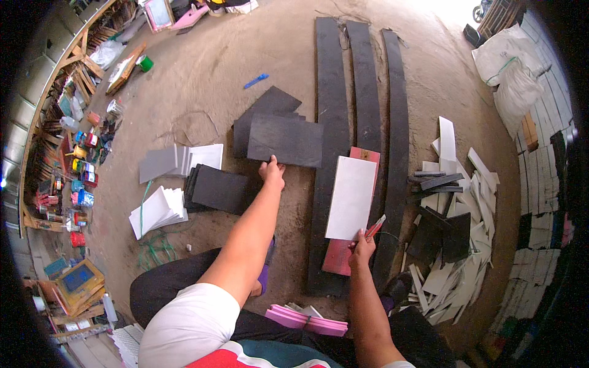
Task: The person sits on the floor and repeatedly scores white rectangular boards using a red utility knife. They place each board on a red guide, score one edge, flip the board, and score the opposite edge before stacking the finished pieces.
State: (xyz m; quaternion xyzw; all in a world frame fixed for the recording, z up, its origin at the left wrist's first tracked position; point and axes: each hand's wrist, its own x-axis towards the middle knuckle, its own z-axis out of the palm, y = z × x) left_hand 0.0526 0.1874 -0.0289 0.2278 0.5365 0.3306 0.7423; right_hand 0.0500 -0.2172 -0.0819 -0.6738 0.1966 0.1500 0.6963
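Observation:
My left hand (pixel 272 172) grips the near edge of a black rectangular sheet (pixel 285 140), thumb on top. The sheet is held above a small pile of similar black sheets (pixel 276 101). My right hand (pixel 362 248) is closed around a red utility knife (pixel 373 228) with its tip pointing away from me. Beside that hand lies a white rectangular sheet (pixel 351 197), and my fingers are at its lower right corner. Under the white sheet is a pink board (pixel 337 256), resting across long black strips (pixel 332 92).
Stacks of white sheets (pixel 158 211), grey sheets (pixel 161 164) and black sheets (pixel 222 190) lie left. White and black offcuts (pixel 454 276) are heaped right. A tied pink bundle (pixel 307 320) sits by my legs. A blue marker-like object (pixel 256 80) lies far off; paint cans (pixel 80 165) line the left.

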